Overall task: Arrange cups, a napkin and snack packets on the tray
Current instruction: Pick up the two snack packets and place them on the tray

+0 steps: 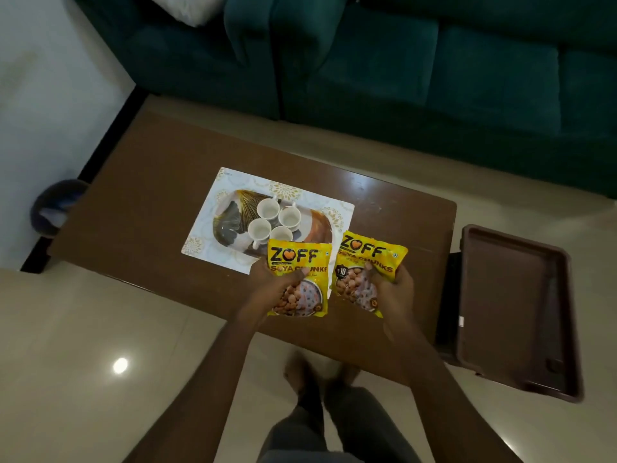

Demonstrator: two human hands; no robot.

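A patterned tray (230,208) lies on a white placemat (233,178) in the middle of the brown table (143,168). Several white cups (267,207) stand upright on the tray in a tight group. My left hand (277,282) grips a yellow soya chunks packet (300,262) above the tray's near edge, hiding part of one cup. My right hand (397,285) grips a second yellow packet (367,259) just right of the tray, over the table. I see no napkin apart from the placemat.
A dark brown plastic tray (514,309) rests on a stool right of the table. A teal sofa (400,68) runs along the far side. A dark round bin (56,208) stands at the left. My feet (300,372) are on the tiled floor.
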